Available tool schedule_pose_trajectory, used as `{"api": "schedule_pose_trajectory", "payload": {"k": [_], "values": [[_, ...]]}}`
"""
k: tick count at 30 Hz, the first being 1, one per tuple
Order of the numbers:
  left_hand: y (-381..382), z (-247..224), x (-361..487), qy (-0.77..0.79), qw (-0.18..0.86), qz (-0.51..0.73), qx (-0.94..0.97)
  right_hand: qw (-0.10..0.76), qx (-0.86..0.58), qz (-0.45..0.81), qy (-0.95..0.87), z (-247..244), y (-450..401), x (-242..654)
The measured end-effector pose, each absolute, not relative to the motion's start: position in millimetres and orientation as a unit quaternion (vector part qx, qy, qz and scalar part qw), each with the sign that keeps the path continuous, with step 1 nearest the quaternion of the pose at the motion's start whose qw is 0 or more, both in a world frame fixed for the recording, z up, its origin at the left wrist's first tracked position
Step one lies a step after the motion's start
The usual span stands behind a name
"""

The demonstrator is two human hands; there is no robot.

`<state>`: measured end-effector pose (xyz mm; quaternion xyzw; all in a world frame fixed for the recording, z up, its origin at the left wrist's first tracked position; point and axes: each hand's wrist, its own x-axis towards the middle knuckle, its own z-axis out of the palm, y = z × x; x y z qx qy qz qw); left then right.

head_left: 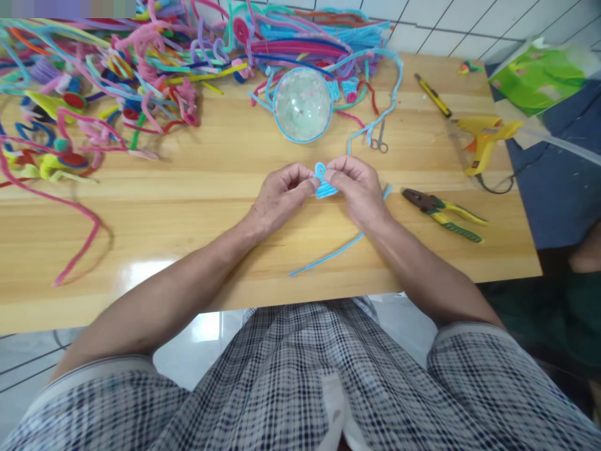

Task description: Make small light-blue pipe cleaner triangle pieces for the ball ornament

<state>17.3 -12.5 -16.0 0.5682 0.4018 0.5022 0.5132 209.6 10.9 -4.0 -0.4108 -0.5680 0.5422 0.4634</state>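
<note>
Between my two hands is a small piece of bent blue pipe cleaner [325, 190], folded in close rows with a loop at its top. My left hand [286, 191] pinches its left side between thumb and fingertips. On the right side, my right hand [359, 188] grips it the same way, its thumb over the front. A loose blue pipe cleaner strip [328, 255] lies on the table, passing under my right wrist. Just beyond my hands stands a clear round bowl [303, 103] with blue edging around its rim.
Heaped pipe cleaners [141, 69] in many colours fill the back left. Right of my hands lie pliers [441, 213], a yellow glue gun [486, 138], a utility knife [432, 95] and small scissors [380, 141]. A long pink pipe cleaner [89, 241] stretches toward the front-left edge.
</note>
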Motion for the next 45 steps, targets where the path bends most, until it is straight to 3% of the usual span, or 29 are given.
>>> {"api": "schedule_pose_trajectory", "payload": {"k": [6,25,37,45], "values": [[-13.2,-21.9,16.7,0.410,0.489,0.505,0.581,0.434,-0.405,0.566,-0.573,-2.1,9.9,207.6],[-20.3,-15.3,18.2,0.430,0.332,0.535,0.647,0.459,-0.380,0.598,-0.535,0.5,5.9,201.4],[-23.3,-21.1,18.3,0.378,0.117,0.549,0.736,0.466,-0.379,0.675,-0.428,7.8,-4.3,193.7],[-33.8,-20.6,21.2,0.384,0.141,0.532,0.741,0.447,-0.406,0.667,-0.437,-4.9,-8.9,201.7]]}}
